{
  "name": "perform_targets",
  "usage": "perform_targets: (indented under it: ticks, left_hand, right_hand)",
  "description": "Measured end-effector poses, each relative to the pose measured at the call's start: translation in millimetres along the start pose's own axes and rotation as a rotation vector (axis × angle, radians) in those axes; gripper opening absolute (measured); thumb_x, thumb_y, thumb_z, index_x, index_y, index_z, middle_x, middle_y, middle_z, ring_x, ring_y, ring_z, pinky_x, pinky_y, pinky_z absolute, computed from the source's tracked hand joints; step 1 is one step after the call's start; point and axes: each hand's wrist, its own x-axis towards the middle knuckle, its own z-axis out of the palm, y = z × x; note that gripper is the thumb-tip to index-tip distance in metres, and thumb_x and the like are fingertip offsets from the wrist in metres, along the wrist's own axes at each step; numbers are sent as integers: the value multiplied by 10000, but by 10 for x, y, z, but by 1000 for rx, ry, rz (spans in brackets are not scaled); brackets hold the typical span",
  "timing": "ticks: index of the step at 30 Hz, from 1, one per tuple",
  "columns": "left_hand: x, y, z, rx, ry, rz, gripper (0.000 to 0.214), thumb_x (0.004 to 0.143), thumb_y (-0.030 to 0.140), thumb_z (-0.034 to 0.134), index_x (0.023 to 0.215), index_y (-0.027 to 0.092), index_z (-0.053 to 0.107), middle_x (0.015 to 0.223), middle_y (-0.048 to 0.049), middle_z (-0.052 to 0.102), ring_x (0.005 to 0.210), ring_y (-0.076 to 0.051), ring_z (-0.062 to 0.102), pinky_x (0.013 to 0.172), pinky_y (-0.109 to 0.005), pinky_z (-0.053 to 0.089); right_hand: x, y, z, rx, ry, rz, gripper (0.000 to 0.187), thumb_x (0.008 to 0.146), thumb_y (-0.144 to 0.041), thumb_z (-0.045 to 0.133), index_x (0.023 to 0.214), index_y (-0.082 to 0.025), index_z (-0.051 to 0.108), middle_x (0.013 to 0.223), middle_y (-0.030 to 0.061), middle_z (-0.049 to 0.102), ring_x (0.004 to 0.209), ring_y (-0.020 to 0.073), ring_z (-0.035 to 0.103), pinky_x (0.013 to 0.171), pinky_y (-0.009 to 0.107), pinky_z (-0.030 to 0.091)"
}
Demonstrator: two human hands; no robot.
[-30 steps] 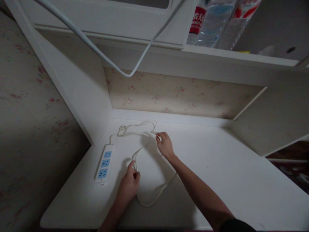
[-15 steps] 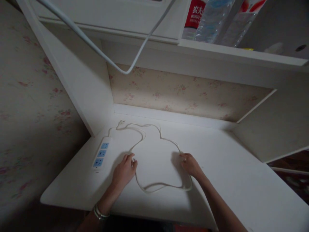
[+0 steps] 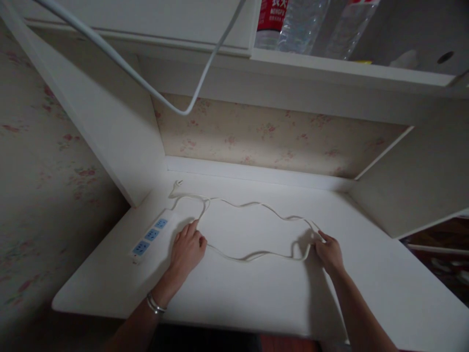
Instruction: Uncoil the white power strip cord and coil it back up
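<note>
A white power strip [image 3: 150, 235] with blue socket panels lies at the left of the white desk. Its thin white power cord [image 3: 249, 259] is spread in a long loop between my two hands. My left hand [image 3: 188, 247], with bracelets on the wrist, has its fingers closed on the cord near the strip. At the loop's right end, my right hand [image 3: 329, 252] pinches the cord, casting a shadow on the desk. The plug [image 3: 178, 183] lies behind the strip, close to the back left corner.
A white desk [image 3: 256, 298] fills the lower view, its front edge close to me. Overhead, a shelf [image 3: 348, 71] holds plastic bottles [image 3: 304, 24]. A thick pale tube [image 3: 146, 85] hangs across the upper left. Side panels and flowered wallpaper [image 3: 234, 134] enclose the desk.
My right hand has moved right, drawing the cord loop longer and flatter. The power strip has turned slightly, and the plug has shifted a little. The camera view has also shifted.
</note>
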Motion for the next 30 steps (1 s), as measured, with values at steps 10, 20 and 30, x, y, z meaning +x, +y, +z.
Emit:
perform_targets:
  ticks: [10,20,30]
  left_hand:
    - [-134,-99,99,-156,-28,75,246,933,289,388,882,193,609,1227,-109,601,1108,-233,558,1008,-384,396]
    - [661,-26,-273,-83,143,-84,386,929,376,425,1256,179,481,1228,-131,525,1106,-263,513,957,-363,392]
    - [1196,-196,-116,43,-24,-290,538,911,535,337,1077,127,646,1100,-215,555,1073,-389,489,829,-476,404]
  right_hand:
    - [206,-35,52,-342,177,-161,441,812,-272,444,1156,-85,646,1269,229,524,1147,345,506,886,461,433]
    - [-1039,-1123,458,-46,-212,-968,312,945,-283,401,1199,-221,571,1167,112,609,1090,241,547,938,421,455]
    - [-1689,-1209,677,-113,-462,-1079,261,921,-186,471,1099,-245,653,926,64,653,864,196,586,765,329,488]
